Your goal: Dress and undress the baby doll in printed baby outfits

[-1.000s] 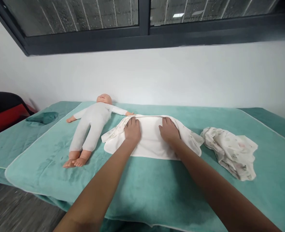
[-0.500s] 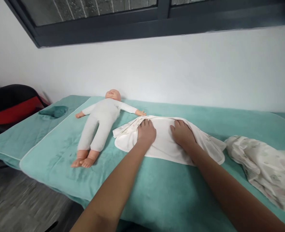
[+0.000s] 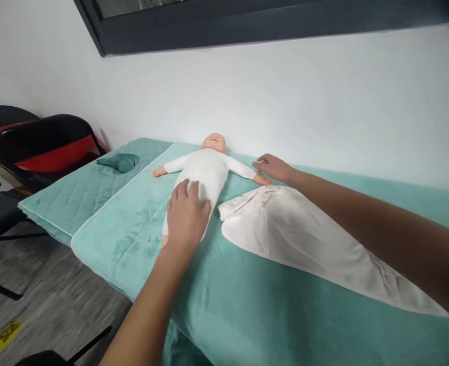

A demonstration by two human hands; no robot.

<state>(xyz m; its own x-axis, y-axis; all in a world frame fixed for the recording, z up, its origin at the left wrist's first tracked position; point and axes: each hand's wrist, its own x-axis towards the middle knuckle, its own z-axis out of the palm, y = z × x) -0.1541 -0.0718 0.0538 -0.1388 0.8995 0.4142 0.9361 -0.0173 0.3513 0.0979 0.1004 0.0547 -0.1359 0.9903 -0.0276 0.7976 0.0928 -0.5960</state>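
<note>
A baby doll [image 3: 209, 168] with a white cloth body lies on its back, arms spread, on the green padded bed. My left hand [image 3: 186, 211] is over the doll's lower body and legs, fingers spread, hiding much of the legs; whether it touches them I cannot tell. Above the doll's outstretched hand on the right is my right hand [image 3: 273, 168], fingers loosely curved and apart, holding nothing. Below my right forearm a white baby garment [image 3: 304, 229] with a small print lies spread on the bed, partly covered by the arm.
The green bed cover [image 3: 125, 254] runs along a white wall [image 3: 247, 96] under a dark window frame [image 3: 228, 28]. A face hole [image 3: 118, 162] is at the bed's left end. Black and red chairs [image 3: 53, 147] stand to the left. Yellow tape [image 3: 1, 341] marks the floor.
Both hands have left the white garment. My left hand has moved left over the doll, my right hand up and left near the doll's hand. The view has turned left.
</note>
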